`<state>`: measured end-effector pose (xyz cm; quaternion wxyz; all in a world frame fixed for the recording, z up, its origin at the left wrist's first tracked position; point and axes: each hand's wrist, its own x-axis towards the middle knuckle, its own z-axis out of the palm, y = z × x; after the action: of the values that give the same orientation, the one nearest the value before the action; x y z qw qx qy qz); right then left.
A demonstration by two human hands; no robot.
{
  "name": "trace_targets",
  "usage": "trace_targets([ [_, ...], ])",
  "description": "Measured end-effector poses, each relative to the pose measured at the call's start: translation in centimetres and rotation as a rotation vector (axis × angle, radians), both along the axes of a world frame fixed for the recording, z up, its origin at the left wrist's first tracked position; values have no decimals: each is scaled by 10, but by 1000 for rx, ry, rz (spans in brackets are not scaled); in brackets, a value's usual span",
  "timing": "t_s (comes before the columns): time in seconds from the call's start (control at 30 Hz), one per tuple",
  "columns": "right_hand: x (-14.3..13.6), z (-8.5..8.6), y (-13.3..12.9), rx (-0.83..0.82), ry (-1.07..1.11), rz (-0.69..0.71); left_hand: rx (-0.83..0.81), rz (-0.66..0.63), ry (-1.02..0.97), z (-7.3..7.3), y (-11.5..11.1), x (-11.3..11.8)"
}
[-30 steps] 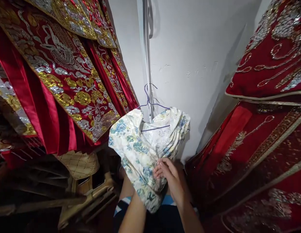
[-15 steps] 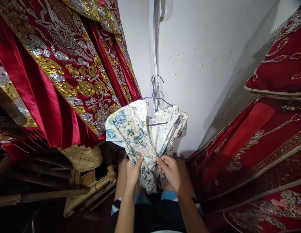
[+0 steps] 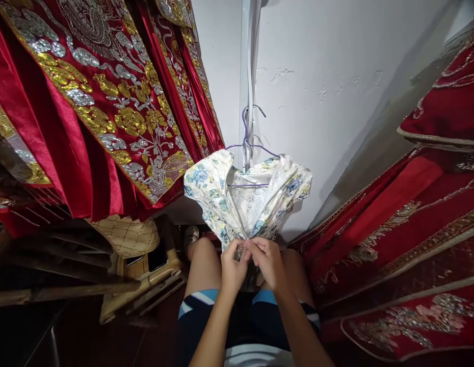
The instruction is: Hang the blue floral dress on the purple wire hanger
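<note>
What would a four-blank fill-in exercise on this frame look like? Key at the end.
1. The floral garment is on a hanger whose colour is ____.
2. Of the left hand and right hand, ____ touch the floral garment.
3. The embroidered drapery is mainly gold, silver and ____.
4. The quilted pad is on the person's ____ side.
Missing words: purple; both; red; left.
</note>
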<state>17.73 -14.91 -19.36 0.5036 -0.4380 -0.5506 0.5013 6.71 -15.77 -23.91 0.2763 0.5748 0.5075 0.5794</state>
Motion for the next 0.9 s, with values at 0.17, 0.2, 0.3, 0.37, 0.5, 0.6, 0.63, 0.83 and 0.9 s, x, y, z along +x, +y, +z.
trace_targets([
  [0.17,16,36,42,-49,99,-52,-56,-95,89,-5,0,0],
  [0.2,17,49,54,-44,172,-53,-71,-103,97,-6,0,0],
  [0.3,16,90,93,40,296,-24,-90,-131,114,-9,0,3],
  [0.37,11,116,114,85,317,-21,-90,-142,121,-8,2,3],
  [0.5,-1,143,134,61,343,-75,-136,-179,158,-10,7,-4],
  [0.6,-2,140,132,133,358,-62,-204,-264,281,-9,10,-16],
  [0.63,-1,137,130,155,345,-42,-225,-298,329,-5,11,-20],
  [0.83,3,129,113,334,130,-26,78,-228,256,83,40,-40],
  [0.9,4,132,108,379,63,-32,274,-107,246,125,59,-42],
])
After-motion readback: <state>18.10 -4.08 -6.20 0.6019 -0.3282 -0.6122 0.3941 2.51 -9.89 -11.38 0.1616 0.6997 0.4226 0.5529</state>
